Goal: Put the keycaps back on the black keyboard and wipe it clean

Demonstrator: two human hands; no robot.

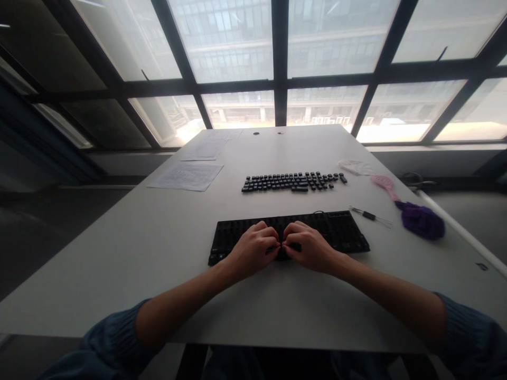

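A black keyboard base lies on the white table in front of me. Both hands rest on its front middle, fingertips meeting. My left hand and my right hand are curled, fingers pinched together over something small and dark at the keyboard's front edge; what they grip is hidden. Farther back, a set of loose black keycaps is laid out in keyboard rows.
Printed paper sheets lie at the back left. To the right are a wire keycap puller, a pink brush, a purple cloth and a white crumpled item. Large windows stand behind the table.
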